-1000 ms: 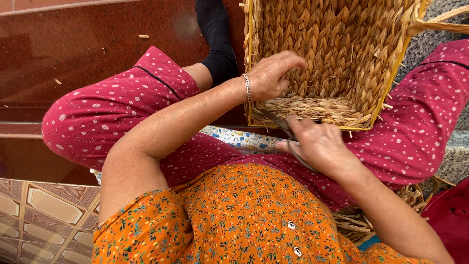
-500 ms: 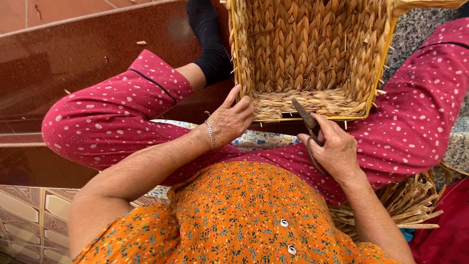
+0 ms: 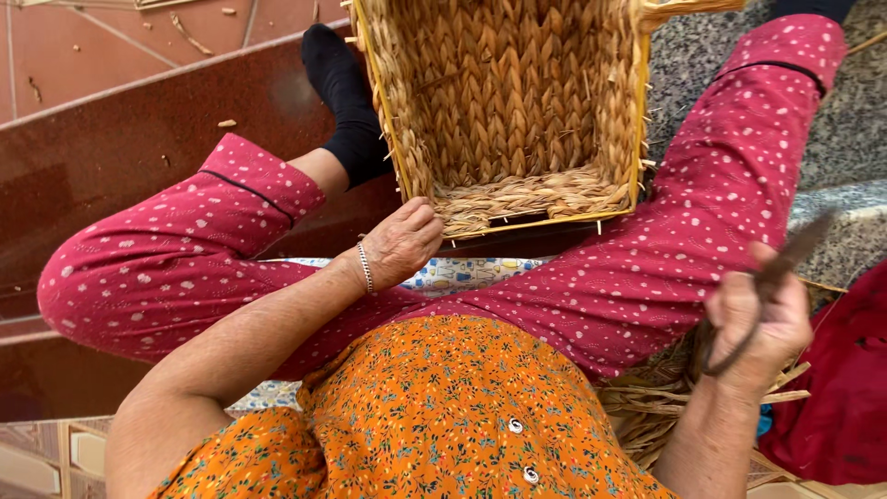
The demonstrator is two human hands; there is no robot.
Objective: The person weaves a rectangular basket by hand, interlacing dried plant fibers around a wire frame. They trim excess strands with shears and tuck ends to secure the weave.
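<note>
Now | left hand (image 3: pixel 404 242) pinches woven basket (image 3: pixel 517 111) near rim | right hand (image 3: pixel 759 325) grip closed on dark blurred scissors (image 3: pixel 771 277), right, apart | step: rim trimming, judged | next: bring blades to stray ends

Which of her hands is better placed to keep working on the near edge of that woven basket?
Probably the left hand: it rests against the near rim of the woven basket. The right hand is off to the side over her thigh, apart from the basket, gripping a dark scissor-like tool, blurred.
</note>
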